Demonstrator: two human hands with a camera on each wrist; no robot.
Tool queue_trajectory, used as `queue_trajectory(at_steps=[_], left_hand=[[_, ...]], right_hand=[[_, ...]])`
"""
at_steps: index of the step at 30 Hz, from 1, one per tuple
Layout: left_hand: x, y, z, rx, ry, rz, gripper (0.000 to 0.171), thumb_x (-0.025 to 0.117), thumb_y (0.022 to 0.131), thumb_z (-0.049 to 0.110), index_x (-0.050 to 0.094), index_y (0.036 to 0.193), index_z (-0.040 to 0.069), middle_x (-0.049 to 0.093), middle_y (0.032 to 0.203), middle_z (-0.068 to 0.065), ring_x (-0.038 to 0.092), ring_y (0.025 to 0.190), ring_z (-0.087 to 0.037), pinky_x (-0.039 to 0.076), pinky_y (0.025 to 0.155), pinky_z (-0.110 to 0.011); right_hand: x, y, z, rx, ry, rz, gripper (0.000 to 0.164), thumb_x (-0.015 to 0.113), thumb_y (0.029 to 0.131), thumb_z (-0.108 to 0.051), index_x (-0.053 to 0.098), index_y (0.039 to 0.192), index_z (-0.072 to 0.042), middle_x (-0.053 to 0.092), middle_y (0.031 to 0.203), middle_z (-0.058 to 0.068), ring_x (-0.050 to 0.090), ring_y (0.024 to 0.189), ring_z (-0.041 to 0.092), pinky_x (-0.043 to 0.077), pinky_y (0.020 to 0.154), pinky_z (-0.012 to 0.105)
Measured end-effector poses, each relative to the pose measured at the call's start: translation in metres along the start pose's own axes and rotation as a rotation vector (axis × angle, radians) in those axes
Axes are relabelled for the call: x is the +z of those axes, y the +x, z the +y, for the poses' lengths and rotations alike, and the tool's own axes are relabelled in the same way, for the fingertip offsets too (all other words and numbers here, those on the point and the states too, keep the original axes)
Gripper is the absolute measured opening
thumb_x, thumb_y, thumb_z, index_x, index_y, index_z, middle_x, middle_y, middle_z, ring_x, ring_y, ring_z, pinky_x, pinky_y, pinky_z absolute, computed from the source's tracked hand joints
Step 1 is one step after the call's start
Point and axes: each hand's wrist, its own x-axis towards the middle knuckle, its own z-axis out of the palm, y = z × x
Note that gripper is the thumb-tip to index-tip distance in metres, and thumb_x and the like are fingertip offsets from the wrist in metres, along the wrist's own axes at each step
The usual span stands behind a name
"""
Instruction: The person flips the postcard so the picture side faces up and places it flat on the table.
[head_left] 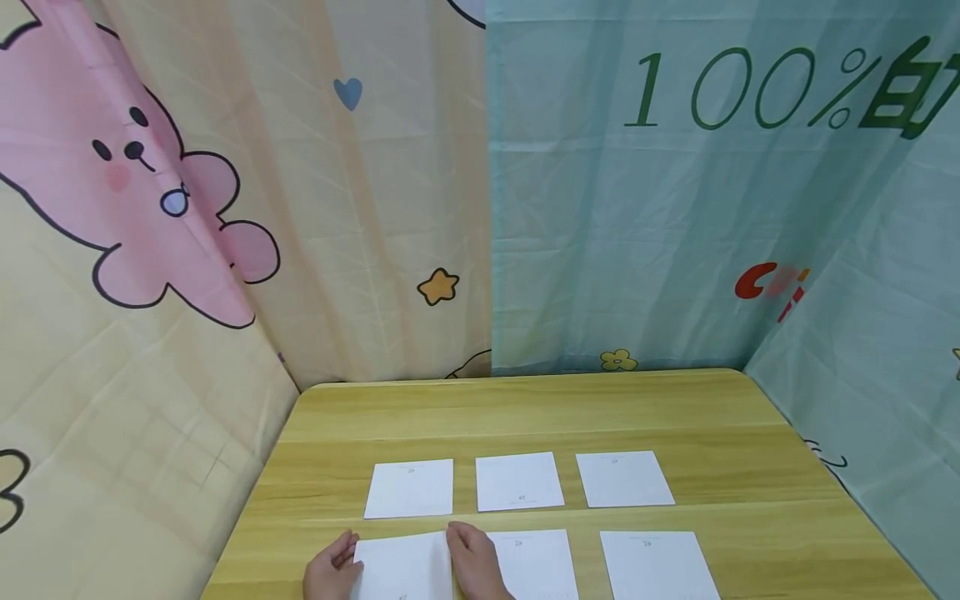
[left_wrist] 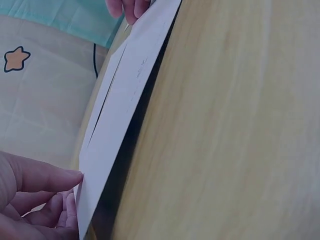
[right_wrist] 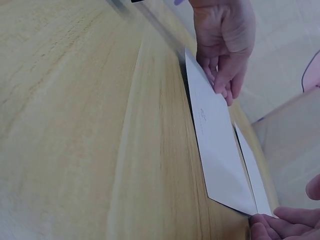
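A white sheet of paper point(head_left: 401, 571) with a small printed mark near its near edge is held at the front of the table, between my hands. My left hand point(head_left: 332, 568) pinches its left edge, thumb on top. At the opposite edge, my right hand point(head_left: 477, 563) grips the paper's far right corner. From the left wrist view, the sheet point(left_wrist: 112, 135) is tilted, with a dark shadow under its near edge. The right wrist view has the same sheet point(right_wrist: 215, 135) with the left hand point(right_wrist: 227, 45) at one side and the right hand point(right_wrist: 287, 227) at the other.
On the wooden table point(head_left: 525, 408), three white sheets lie in a far row: left point(head_left: 408, 490), middle point(head_left: 519, 483) and right point(head_left: 626, 480). Two more lie in the near row, one point(head_left: 534, 567) beside my right hand, another point(head_left: 660, 567) farther right. Printed curtains point(head_left: 390, 192) hang behind.
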Motion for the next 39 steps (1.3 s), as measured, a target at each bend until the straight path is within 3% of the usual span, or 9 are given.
queue_trajectory(at_steps=[8, 13, 19, 21, 27, 31, 39], left_hand=[[0.0008, 0.0005, -0.0012, -0.063, -0.124, 0.018, 0.061, 0.068, 0.061, -0.020, 0.044, 0.117, -0.023, 0.064, 0.093, -0.024, 0.061, 0.075, -0.012, 0.048, 0.062, -0.015], [-0.0011, -0.0011, -0.0012, -0.066, -0.179, 0.003, 0.057, 0.069, 0.062, -0.017, 0.046, 0.113, -0.024, 0.065, 0.089, -0.021, 0.055, 0.067, 0.003, 0.047, 0.062, -0.012], [-0.0048, -0.0037, 0.0022, -0.029, -0.023, -0.031, 0.037, 0.073, 0.067, -0.004, 0.060, 0.098, -0.019, 0.066, 0.083, -0.021, 0.055, 0.065, 0.000, 0.046, 0.058, -0.013], [-0.0055, -0.0030, 0.0021, -0.046, 0.000, -0.041, 0.035, 0.074, 0.068, -0.002, 0.061, 0.096, -0.019, 0.067, 0.080, -0.018, 0.057, 0.066, -0.003, 0.046, 0.057, -0.014], [-0.0045, -0.0009, -0.0003, -0.111, -0.017, -0.029, 0.037, 0.074, 0.071, 0.000, 0.060, 0.099, -0.018, 0.066, 0.078, -0.012, 0.059, 0.071, -0.015, 0.048, 0.058, -0.020], [-0.0035, -0.0004, -0.0012, -0.091, -0.049, -0.012, 0.036, 0.073, 0.071, -0.002, 0.059, 0.100, -0.019, 0.065, 0.081, -0.015, 0.061, 0.074, -0.020, 0.049, 0.060, -0.023], [-0.0084, 0.0012, -0.0019, -0.068, -0.112, -0.011, 0.041, 0.075, 0.070, -0.002, 0.057, 0.101, -0.021, 0.065, 0.080, -0.012, 0.058, 0.069, -0.011, 0.048, 0.059, -0.018]], right_hand=[[0.0024, 0.0022, 0.0063, -0.027, 0.031, 0.074, 0.031, 0.059, 0.088, -0.015, 0.061, 0.105, 0.012, 0.065, 0.095, 0.015, 0.061, 0.089, 0.026, 0.050, 0.075, 0.036], [0.0030, 0.0029, 0.0071, -0.039, 0.068, 0.101, 0.030, 0.061, 0.086, -0.011, 0.060, 0.104, 0.014, 0.065, 0.095, 0.016, 0.062, 0.088, 0.025, 0.051, 0.073, 0.032], [0.0037, 0.0012, 0.0062, -0.059, 0.074, 0.140, 0.027, 0.062, 0.085, -0.008, 0.061, 0.102, 0.012, 0.064, 0.090, 0.011, 0.061, 0.083, 0.020, 0.050, 0.070, 0.027], [0.0047, 0.0006, 0.0063, -0.062, 0.084, 0.167, 0.024, 0.063, 0.083, -0.005, 0.062, 0.101, 0.011, 0.064, 0.088, 0.009, 0.060, 0.080, 0.018, 0.050, 0.070, 0.025], [0.0073, 0.0004, 0.0051, -0.084, 0.136, 0.268, 0.017, 0.066, 0.076, 0.006, 0.065, 0.093, 0.009, 0.064, 0.082, 0.009, 0.060, 0.073, 0.015, 0.050, 0.066, 0.022], [0.0081, 0.0019, 0.0039, -0.088, 0.169, 0.294, 0.022, 0.067, 0.070, 0.013, 0.065, 0.091, 0.008, 0.065, 0.080, 0.010, 0.060, 0.070, 0.012, 0.050, 0.064, 0.020], [0.0068, 0.0035, 0.0040, -0.064, 0.204, 0.247, 0.028, 0.068, 0.065, 0.016, 0.065, 0.092, 0.008, 0.062, 0.077, 0.005, 0.057, 0.067, 0.013, 0.048, 0.060, 0.020]])
